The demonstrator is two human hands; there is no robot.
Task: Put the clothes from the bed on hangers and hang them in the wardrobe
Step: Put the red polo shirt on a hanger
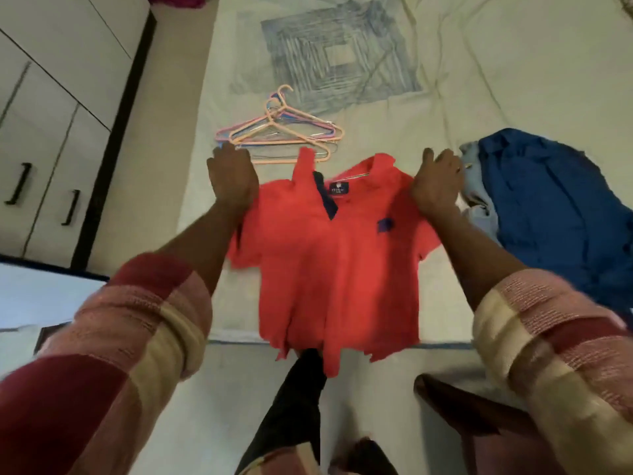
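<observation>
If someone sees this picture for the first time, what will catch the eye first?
The bright red polo shirt stands out, spread at the near edge of the bed between the left hand and right hand. Behind it lies a pile of pastel hangers; to its right, a blue shirt.

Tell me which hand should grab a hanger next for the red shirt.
Left. The left hand sits at the shirt's shoulder, right beside the pile of hangers, its fingers nearly touching them. The right hand is on the red shirt's far shoulder, next to the blue clothes.
</observation>
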